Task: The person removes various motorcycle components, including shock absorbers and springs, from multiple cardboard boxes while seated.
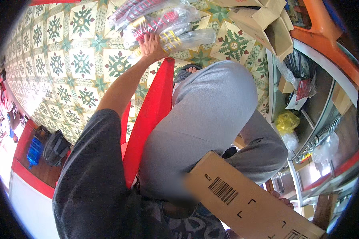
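My left hand (151, 47) reaches down to the near edge of a pile of coil springs in clear plastic bags (164, 25) on the tiled floor. Red and yellow coils show through the plastic. Its fingertips lie against a bag; whether they grip it cannot be told. At the lower right my right hand (282, 200) holds a long brown cardboard box (251, 197) from its far edge, with only the fingers showing. The box bears a barcode and printed marks and slants across beside my lap.
Red plastic stool (152, 113) under me. Open cardboard boxes (266, 27) stand at the upper right, by metal shelves (320, 119) holding bagged parts, a yellow plastic bag (287, 122) and a coil spring (326, 131). A backpack (56, 148) and blue bottle (35, 151) lie left.
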Available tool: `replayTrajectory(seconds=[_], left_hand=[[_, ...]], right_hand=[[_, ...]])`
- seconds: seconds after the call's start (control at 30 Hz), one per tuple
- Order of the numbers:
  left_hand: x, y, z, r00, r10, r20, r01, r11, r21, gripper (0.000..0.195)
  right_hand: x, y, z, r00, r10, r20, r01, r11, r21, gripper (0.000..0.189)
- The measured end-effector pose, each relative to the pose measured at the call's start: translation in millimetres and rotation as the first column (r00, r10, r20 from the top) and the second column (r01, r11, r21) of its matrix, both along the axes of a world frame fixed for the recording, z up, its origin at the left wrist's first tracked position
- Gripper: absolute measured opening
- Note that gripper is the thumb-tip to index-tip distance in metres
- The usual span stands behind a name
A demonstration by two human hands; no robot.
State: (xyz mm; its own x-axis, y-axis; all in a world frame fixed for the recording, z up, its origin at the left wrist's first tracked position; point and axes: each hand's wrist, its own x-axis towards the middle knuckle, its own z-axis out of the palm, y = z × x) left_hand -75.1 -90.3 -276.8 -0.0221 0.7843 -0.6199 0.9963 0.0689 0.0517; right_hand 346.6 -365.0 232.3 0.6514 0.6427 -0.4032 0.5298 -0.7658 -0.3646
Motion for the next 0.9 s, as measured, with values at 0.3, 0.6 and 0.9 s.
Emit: replayTrajectory(seconds=[0.3, 0.6, 0.9], left_hand=[[-41, 5, 36, 0.903, 0.245, 0.354, -0.122, 0.934, -0.335, 0.087], [-71, -5, 200, 0.442, 0.424, 0.79, -0.336, 0.895, -0.292, 0.066], [-101, -3, 398, 0.06, 0.314, 0.948, -0.408, 0.874, -0.264, 0.062]], right_hand=[[-4, 2, -6, 0.999, 0.029, -0.028, -0.027, 0.997, 0.066, 0.053], [-22, -12, -24, 0.988, 0.131, -0.086, -0.104, 0.96, 0.26, 0.051], [-96, 7, -22, 0.862, 0.376, -0.34, -0.143, 0.825, 0.547, 0.049]])
